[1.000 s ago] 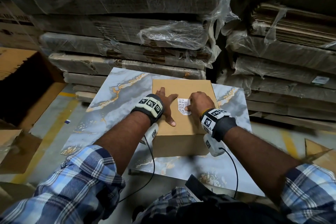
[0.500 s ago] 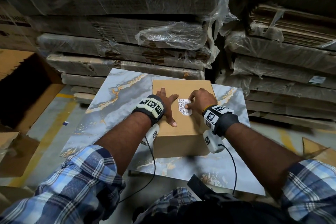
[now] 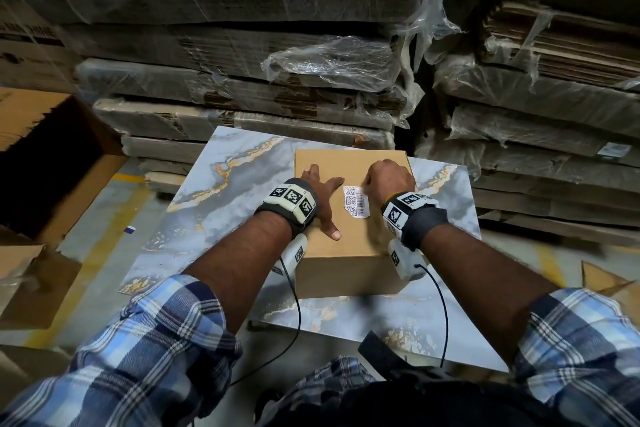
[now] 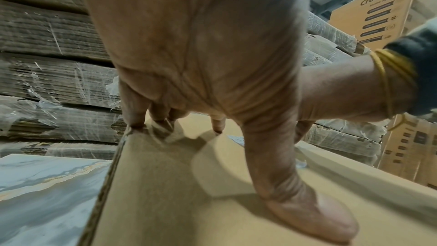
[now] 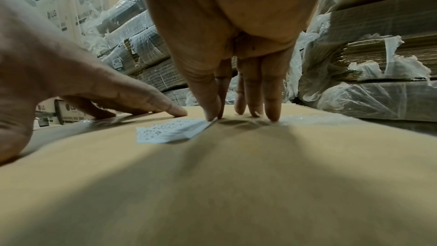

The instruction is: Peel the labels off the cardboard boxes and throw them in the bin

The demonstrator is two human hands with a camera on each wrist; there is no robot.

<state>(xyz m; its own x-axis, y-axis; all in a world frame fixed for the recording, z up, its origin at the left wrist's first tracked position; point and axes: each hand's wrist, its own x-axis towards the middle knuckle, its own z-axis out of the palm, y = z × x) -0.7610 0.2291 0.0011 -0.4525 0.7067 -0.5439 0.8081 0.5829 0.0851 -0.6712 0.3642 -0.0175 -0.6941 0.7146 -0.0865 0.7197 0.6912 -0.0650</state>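
Note:
A brown cardboard box stands on a marble-patterned board. A white barcode label is stuck on the box top. My left hand lies flat on the box top just left of the label, fingers spread and pressing down. My right hand is at the label's far right corner. In the right wrist view its thumb and forefinger tips pinch that corner of the label, which is slightly raised. The left wrist view shows the left hand on the box.
Plastic-wrapped stacks of flattened cardboard rise right behind the board and to the right. A large open carton stands at the left on the floor. Loose cardboard pieces lie at the right.
My right hand has shifted away from me along the label to its far corner, uncovering more of the label. The left hand and the box have stayed in place.

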